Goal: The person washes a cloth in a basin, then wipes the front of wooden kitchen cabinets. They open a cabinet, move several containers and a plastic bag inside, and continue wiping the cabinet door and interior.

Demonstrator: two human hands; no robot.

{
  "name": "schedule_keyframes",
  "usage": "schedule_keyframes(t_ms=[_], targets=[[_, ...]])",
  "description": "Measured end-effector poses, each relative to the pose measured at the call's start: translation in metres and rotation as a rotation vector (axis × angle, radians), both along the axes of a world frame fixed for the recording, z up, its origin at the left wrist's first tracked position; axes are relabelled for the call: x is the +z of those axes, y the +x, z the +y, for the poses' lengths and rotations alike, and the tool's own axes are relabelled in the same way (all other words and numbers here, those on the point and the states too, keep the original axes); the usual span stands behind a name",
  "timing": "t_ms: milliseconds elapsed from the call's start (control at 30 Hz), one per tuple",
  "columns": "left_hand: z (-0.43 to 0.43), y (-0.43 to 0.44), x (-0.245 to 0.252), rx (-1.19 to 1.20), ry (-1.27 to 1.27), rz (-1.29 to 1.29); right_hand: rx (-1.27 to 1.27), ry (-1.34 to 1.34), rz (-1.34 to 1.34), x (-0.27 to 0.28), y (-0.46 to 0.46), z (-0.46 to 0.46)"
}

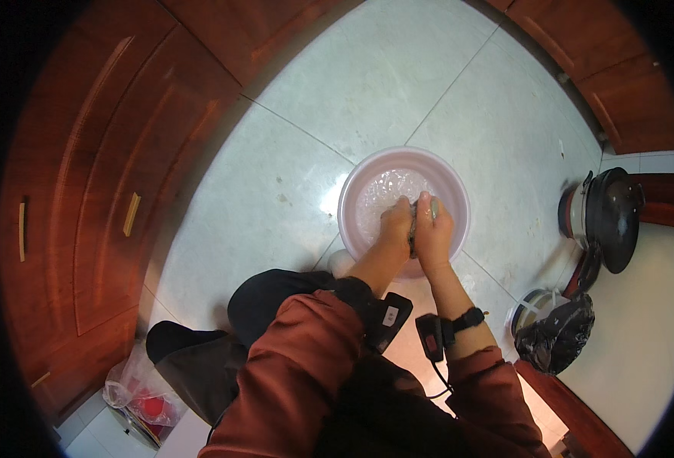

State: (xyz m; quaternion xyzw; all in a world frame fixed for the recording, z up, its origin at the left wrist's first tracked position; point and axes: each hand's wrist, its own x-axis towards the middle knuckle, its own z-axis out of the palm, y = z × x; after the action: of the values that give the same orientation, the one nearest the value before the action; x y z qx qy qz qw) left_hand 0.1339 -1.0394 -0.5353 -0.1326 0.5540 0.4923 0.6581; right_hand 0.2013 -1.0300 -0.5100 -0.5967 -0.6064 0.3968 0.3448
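Note:
A pale pink plastic basin with water in it stands on the tiled floor in front of me. My left hand and my right hand are pressed together over its near half. Between the palms they hold a dark wet item; only a narrow strip of it shows, so its kind cannot be told. Something small and green shows at my right hand's fingers. Both forearms come in from below, with straps and black devices at the wrists.
Wooden cabinets line the left side. At right stand a black-lidded pot or pan and a bin with a black plastic bag. A rounded white object touches or nears the basin. A clear plastic bag lies lower left.

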Motion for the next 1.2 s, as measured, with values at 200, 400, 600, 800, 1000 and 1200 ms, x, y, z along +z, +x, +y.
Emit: schedule_keyframes(t_ms=[200,400,600,800,1000,1200], targets=[[-0.002,-0.003,-0.002,-0.255,-0.002,0.238,-0.033,-0.101,-0.207,-0.081,0.048,0.014],[-0.005,-0.031,-0.014,-0.143,-0.128,0.239,-0.008,-0.252,-0.375,-0.178,0.087,0.006],[-0.013,-0.030,-0.025,-0.230,-0.143,0.316,0.182,-0.389,-0.546,-0.217,0.035,-0.024],[-0.014,-0.025,-0.027,-0.166,-0.242,0.231,0.253,-0.620,0.378,-0.102,0.047,0.005],[-0.007,-0.014,-0.031,-0.079,-0.166,-0.030,0.479,-0.762,0.664,0.017,0.073,0.017],[-0.042,0.011,-0.040,-0.482,0.624,0.246,-0.042,-0.476,0.648,-0.045,0.064,0.020]])
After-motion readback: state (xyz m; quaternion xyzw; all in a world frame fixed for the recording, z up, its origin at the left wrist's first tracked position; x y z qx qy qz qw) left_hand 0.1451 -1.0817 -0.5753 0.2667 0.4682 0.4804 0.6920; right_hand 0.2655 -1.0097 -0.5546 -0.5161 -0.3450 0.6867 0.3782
